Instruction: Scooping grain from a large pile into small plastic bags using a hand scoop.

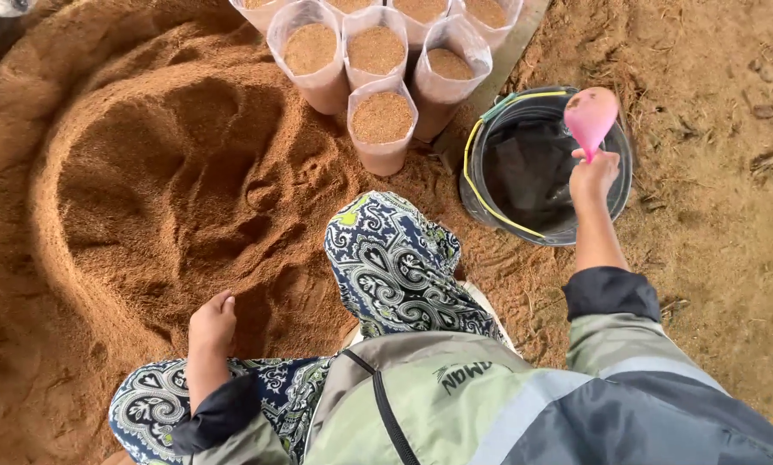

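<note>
My right hand (pixel 593 175) grips the handle of a pink plastic scoop (pixel 590 119), held over a black bucket (pixel 491 194) with a yellow rim at the right. My left hand (pixel 212 320) rests with curled fingers on the brown sawdust pile (pixel 163 189), holding nothing. My knee in blue patterned trousers (pixel 391 258) points up between the two hands. Several clear plastic bags filled with sawdust (pixel 382 125) stand upright just beyond the knee, left of the bucket.
A hollow is dug into the sawdust heap at the left. Bare dirt ground with dry straw (pixel 722 215) lies right of the bucket. A wooden plank (pixel 511 52) runs behind the bags.
</note>
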